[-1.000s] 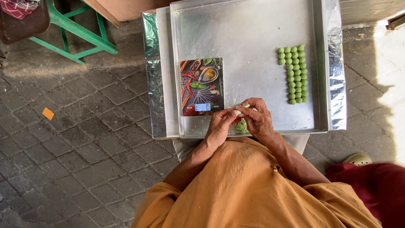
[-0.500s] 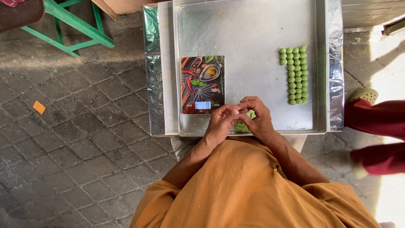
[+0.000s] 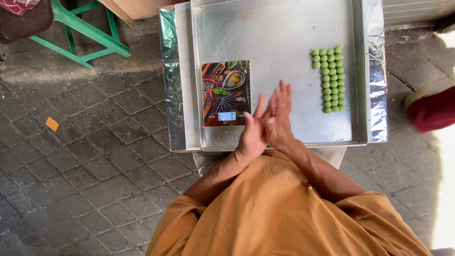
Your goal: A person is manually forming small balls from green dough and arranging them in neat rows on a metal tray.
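Left hand [image 3: 251, 135] and right hand [image 3: 279, 118] press flat together over the tray [image 3: 284, 28]; whatever lies between is hidden, probably soft dough like the small green balls [image 3: 329, 78].

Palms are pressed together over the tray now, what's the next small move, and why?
Probably part the left hand and right hand and set whatever they enclose at the near end of the green balls, since those rows run along the right of the metal tray. The palms' contents are hidden.
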